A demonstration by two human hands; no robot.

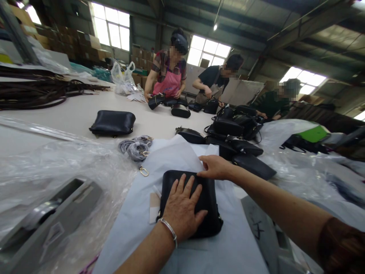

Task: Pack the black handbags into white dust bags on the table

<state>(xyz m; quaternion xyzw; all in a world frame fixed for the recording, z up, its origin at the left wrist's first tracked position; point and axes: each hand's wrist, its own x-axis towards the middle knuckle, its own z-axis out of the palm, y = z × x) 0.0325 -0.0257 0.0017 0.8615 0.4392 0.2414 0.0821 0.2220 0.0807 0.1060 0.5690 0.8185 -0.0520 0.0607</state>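
Head cam — L fingers (180,185) spread flat on blk bag (209,201), contents hidden; R fingers (204,158) bent by paper (184,154) — grip unclear.

Table (155,123): open room is found between the lone bag (112,122) and the bag pile (228,127).
Left: passage is hindered by straps (134,148), film (105,161) and a grey device (65,220).
Right: low passage is obstructed by the bag pile.
Front bag (209,194): access from above is obstructed by the left hand (184,205).
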